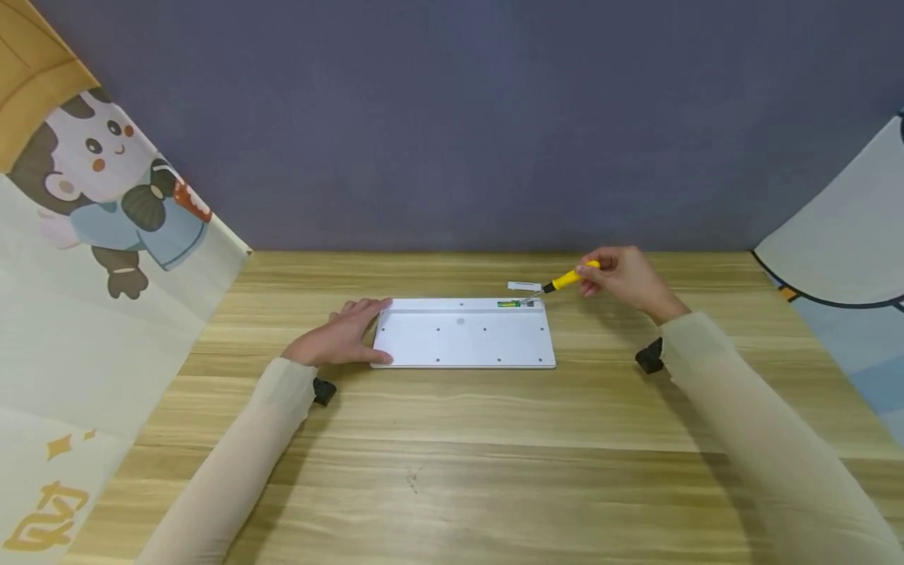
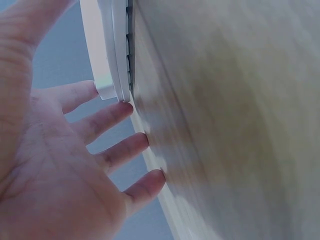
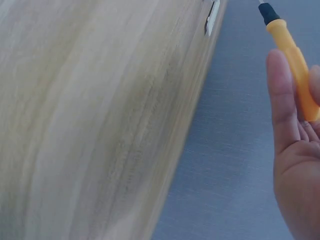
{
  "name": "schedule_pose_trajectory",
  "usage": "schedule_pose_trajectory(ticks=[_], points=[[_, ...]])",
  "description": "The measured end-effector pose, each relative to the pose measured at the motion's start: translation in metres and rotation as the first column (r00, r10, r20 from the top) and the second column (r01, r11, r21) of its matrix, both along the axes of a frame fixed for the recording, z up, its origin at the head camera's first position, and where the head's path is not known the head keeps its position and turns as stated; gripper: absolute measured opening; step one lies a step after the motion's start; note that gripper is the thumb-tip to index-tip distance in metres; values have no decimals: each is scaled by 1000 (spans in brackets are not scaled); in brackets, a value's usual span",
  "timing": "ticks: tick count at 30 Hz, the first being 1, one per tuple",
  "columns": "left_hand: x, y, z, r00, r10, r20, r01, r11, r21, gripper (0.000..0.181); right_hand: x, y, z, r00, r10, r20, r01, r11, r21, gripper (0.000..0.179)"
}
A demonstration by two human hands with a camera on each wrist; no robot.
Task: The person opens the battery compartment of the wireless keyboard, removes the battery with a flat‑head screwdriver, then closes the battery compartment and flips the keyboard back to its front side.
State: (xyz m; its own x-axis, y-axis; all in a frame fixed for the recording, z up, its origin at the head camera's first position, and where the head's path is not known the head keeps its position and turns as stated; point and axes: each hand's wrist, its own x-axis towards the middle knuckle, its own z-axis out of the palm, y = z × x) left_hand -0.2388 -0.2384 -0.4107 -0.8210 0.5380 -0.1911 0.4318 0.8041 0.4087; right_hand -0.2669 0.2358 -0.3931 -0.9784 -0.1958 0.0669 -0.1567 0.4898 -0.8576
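Observation:
A white keyboard [image 1: 459, 343] lies face down on the table, its keys' edge just showing in the left wrist view. My left hand [image 1: 342, 336] rests at its left end, thumb on the near corner and fingers spread straight along the far one. Some of those fingertips touch the tabletop. Between thumb and fingers, my right hand [image 1: 628, 278] pinches a screwdriver [image 1: 567, 278] by its yellow handle. Its metal tip slants down to the left into the uncovered battery slot at the keyboard's far right, where a green battery [image 1: 508, 304] shows.
Just behind the keyboard lies a small white battery cover [image 1: 524, 286]. The wood-grain table [image 1: 452, 455] ends at a dark grey panel [image 1: 452, 125]. Cartoon-printed cloths [image 1: 106, 227] flank it left and right.

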Motion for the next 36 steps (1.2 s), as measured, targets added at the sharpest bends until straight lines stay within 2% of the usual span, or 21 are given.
schedule_pose_trajectory(ticks=[7,16,24,29,36], points=[[0,1,1,1000,0,2,0,1000,-2,104,0,5,-8,997,-17,81,20,999,-41,36],[1,1,2,1000,-6,0,6,1000,-12,105,1,13,-15,990,1,144,0,1000,-9,44],[0,2,3,1000,-1,16,1,1000,1,105,0,17,-18,967,20,255,-32,999,43,59],[0,5,4,1000,-23,-3,23,1000,1,105,1,18,-20,959,22,283,-38,998,51,56],[-2,9,2,995,-78,-69,77,997,-24,102,2,20,-23,961,11,276,-25,998,49,66]])
